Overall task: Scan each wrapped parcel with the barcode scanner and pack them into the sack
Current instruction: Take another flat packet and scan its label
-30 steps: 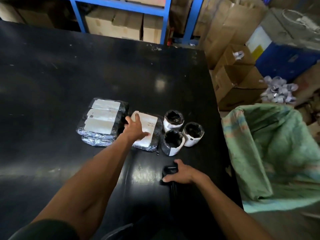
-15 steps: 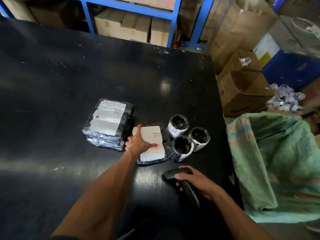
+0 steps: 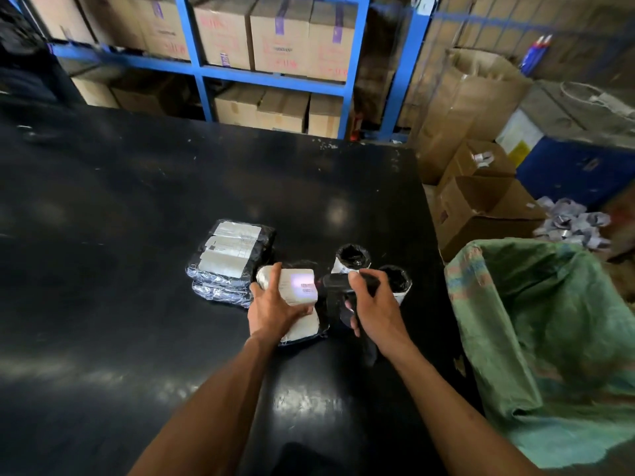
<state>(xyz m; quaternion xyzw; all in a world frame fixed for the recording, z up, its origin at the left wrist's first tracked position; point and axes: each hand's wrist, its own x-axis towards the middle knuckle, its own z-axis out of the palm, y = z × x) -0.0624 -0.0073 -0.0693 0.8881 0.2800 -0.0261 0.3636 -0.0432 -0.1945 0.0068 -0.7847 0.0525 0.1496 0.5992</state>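
My left hand (image 3: 273, 309) grips a flat black-wrapped parcel (image 3: 302, 326) with a white label, tilted up off the black table (image 3: 137, 207). My right hand (image 3: 372, 305) holds the black barcode scanner (image 3: 338, 281) just right of the parcel, and a purple light patch falls on the label. A stack of flat wrapped parcels (image 3: 230, 257) lies to the left. Round wrapped parcels (image 3: 352, 257) stand behind my hands, partly hidden. The green sack (image 3: 549, 338) hangs open at the table's right edge.
Blue shelving (image 3: 354, 63) with cardboard boxes runs behind the table. Open cardboard boxes (image 3: 481, 207) and a heap of crumpled paper (image 3: 570, 223) sit on the floor to the right, beyond the sack.
My left hand has lifted and tilted the flat parcel off the table. My right hand has raised the scanner from the table and brought it up beside the label, where its light now shows.
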